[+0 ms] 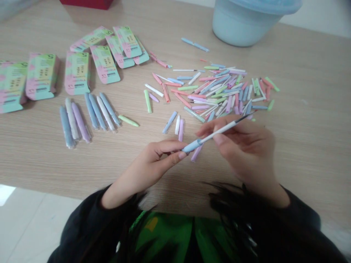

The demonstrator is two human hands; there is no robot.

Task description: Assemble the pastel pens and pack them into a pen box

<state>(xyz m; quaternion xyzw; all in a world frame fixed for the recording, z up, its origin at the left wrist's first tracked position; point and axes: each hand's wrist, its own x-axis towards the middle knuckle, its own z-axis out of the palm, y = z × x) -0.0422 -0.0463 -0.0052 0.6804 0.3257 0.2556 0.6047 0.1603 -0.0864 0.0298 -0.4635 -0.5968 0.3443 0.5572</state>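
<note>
My left hand [164,157] pinches a light blue pen barrel [192,146] between thumb and fingers. A slim white refill [219,131] with a dark, thin end extends from the barrel, slanting up to the right. My right hand [244,146] grips this refill between thumb and fingers. Just beyond both hands, a heap of loose pen parts [219,91] in blue, pink, green, purple and white spreads over the table. A purple piece [196,153] lies partly hidden beneath the held pen.
On the left lie several pens [100,111] in rows, some with clear plastic at their ends. Behind them are several pink-and-green boxes [77,73]. A light blue tub [244,23] stands at the back, and a red box [87,3] at the far edge.
</note>
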